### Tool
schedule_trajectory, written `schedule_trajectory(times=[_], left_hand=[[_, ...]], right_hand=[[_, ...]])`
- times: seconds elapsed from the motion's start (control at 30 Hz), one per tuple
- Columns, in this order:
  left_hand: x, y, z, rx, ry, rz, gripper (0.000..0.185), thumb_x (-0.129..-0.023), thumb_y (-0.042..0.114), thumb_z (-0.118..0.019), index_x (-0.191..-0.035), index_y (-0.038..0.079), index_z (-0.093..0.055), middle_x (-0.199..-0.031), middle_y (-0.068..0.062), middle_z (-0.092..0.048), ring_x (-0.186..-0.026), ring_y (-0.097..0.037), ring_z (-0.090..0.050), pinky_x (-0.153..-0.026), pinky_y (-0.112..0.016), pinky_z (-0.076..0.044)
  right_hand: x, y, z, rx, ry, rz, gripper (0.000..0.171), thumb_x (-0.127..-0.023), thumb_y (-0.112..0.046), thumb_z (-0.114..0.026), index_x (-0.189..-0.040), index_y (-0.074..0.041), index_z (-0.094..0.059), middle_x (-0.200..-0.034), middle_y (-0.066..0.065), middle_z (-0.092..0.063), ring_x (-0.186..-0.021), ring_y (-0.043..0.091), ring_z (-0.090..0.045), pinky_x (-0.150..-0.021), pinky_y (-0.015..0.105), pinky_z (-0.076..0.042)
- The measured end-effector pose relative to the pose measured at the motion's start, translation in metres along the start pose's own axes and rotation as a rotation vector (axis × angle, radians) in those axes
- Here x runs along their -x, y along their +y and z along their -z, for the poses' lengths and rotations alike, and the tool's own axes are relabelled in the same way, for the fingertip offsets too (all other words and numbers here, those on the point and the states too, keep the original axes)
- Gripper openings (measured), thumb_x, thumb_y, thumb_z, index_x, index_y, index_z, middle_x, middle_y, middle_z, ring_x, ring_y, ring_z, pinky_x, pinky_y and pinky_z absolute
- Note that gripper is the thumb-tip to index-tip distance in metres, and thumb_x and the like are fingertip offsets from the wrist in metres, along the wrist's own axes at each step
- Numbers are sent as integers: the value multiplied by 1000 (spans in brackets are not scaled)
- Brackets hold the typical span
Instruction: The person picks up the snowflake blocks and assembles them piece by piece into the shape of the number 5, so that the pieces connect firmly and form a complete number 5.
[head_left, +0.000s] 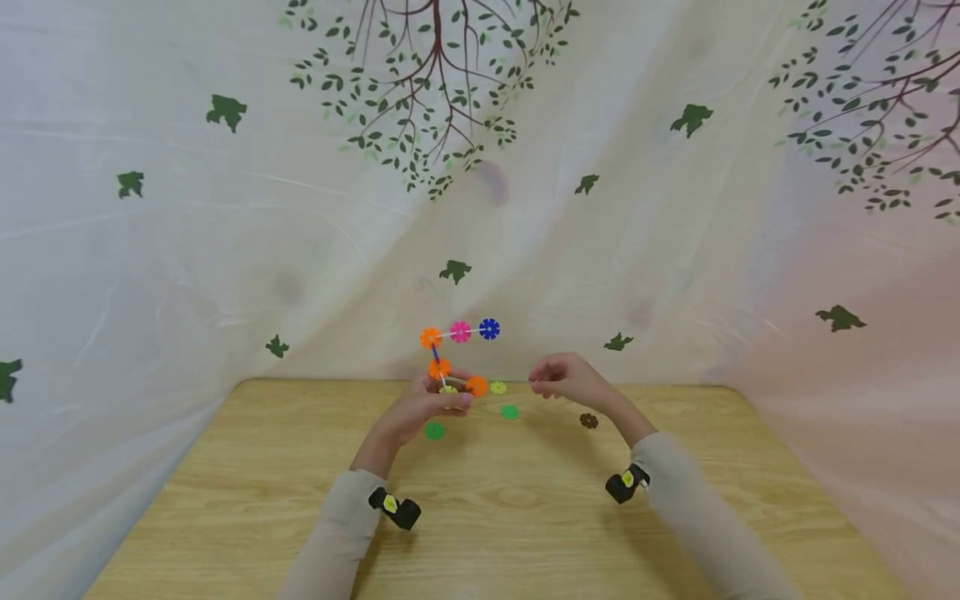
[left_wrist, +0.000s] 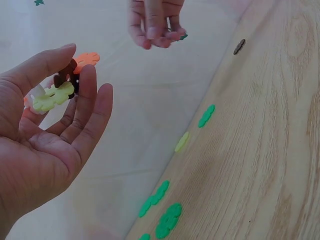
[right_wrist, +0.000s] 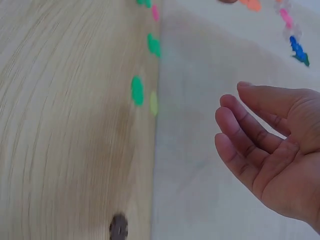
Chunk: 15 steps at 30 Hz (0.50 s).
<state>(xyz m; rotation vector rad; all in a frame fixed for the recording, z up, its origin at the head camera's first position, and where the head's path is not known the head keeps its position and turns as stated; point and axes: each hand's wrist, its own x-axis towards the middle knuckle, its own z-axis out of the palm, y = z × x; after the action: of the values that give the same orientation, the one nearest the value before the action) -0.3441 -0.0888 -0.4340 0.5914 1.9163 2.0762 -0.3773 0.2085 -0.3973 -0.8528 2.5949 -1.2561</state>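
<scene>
Up above the far edge of the wooden table (head_left: pixel 225 500), left hand (head_left: pixel 431 408) pinching the lower discs of a rod-and-disc toy (head_left: pixel 450 354), fingers curled round them; right hand (head_left: pixel 566 379) at its three o'clock, well apart, fingers loosely curled, holding nothing. Green disc (head_left: pixel 434 431) at six o'clock of the left hand, brown disc (head_left: pixel 588 421) at five o'clock of the right

Makeshift recording booth: wooden table (head_left: pixel 225 500), tree-printed backdrop sheet (head_left: pixel 225 208).
</scene>
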Motion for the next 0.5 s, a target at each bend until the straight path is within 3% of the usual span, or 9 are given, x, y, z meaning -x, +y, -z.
schedule_trajectory(times=[0.1, 0.23, 0.37, 0.5], left_hand=[[1, 1, 0, -3, -7, -8, 37, -86, 10, -67, -120, 1, -56, -105, -9, -63, -89, -23, -66, -86, -41, -54], [1, 1, 0, -1, -9, -8, 37, -85, 9, -68, -120, 1, -57, -105, -8, -64, -89, -21, -66, -86, -41, -54], [0, 1, 0, 6, -3, 3, 36, -85, 8, -68, -119, 3, -57, -104, -7, -66, -90, -22, -66, -86, -41, -53], [-1, 1, -1, 22, 1, 20, 36, -85, 9, -68, -119, 4, -57, -102, -6, -67, -90, -22, -66, -86, -42, -53]], right_hand=[[7, 12, 10, 48, -13, 8, 12, -88, -10, -65, -98, -4, -66, -89, 17, -68, -77, 24, -64, -66, 37, -54], [16, 28, 22, 119, -39, -3, 12, -86, -6, -66, -97, -1, -66, -87, 14, -67, -77, 19, -62, -67, 30, -53], [25, 45, 31, 201, -75, -53, 17, -84, -5, -68, -99, 2, -66, -86, 14, -66, -77, 18, -60, -66, 26, -51], [34, 60, 34, 241, -94, -115, 22, -82, -5, -70, -102, 4, -66, -88, 15, -65, -79, 19, -60, -67, 29, -52]])
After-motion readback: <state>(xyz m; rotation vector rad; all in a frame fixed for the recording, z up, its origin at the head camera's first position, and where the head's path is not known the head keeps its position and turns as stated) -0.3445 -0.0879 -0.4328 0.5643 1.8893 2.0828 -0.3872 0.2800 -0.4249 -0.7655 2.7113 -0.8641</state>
